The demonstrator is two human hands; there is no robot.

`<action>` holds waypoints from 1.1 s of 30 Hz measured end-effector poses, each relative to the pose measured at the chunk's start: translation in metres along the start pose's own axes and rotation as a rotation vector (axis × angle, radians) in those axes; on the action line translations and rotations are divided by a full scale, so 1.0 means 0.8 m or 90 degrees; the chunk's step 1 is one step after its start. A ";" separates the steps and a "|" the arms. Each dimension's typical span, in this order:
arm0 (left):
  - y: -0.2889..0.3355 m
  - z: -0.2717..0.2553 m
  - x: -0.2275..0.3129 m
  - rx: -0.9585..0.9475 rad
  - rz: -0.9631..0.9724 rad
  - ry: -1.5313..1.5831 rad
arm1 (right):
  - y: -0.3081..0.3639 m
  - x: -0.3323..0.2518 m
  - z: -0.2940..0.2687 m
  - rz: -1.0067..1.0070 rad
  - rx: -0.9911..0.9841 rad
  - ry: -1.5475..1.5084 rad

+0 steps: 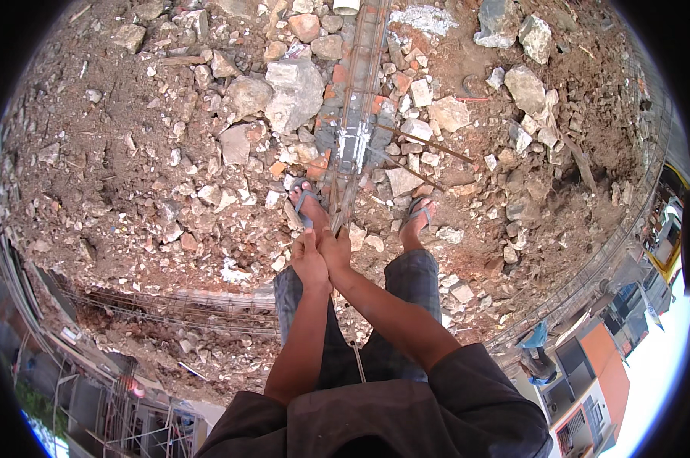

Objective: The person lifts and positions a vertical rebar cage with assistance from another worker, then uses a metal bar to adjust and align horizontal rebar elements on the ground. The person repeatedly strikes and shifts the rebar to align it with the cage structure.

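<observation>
My left hand (309, 263) and my right hand (336, 250) are close together in front of me, wrists nearly touching. Both have their fingers closed, and what they grip is too small and hidden to make out. Just beyond them lies the near end of a long steel rebar cage (358, 84), running away from me over a strip of brick and grey mortar. White splashes (353, 143) mark part of that strip. Two rusty rods (429, 143) stick out to the right from the cage. My sandalled feet stand on either side, the left foot (307, 204) closer to my hands.
Broken stones and rubble cover the soil all round, with a large pale rock (293, 95) left of the cage. Long thin bars (177, 309) stretch along a trench at the near left. At the right, a person in blue (538, 340) is near buildings.
</observation>
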State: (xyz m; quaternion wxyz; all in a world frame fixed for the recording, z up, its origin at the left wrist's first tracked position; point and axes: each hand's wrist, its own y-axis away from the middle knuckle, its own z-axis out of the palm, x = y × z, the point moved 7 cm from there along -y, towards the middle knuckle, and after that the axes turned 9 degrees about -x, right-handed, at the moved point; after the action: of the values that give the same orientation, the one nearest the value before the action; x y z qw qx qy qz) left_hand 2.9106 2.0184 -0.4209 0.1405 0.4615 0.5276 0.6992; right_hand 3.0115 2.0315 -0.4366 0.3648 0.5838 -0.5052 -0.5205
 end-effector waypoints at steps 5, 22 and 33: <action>0.025 0.002 0.003 0.089 0.050 -0.001 | -0.005 0.017 -0.003 -0.026 -0.003 0.092; 0.008 -0.036 0.010 0.341 0.046 -0.118 | -0.078 -0.006 -0.095 -0.177 -0.510 0.204; 0.032 -0.172 -0.188 0.442 -0.008 0.315 | -0.100 0.107 -0.352 0.024 -0.367 0.294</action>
State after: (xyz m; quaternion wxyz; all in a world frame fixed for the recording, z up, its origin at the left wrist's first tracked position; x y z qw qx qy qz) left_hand 2.8894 1.8216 -0.4762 -0.1498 0.2964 0.7522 0.5691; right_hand 3.2985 1.9382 -0.4793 0.6283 0.5498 -0.2529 -0.4889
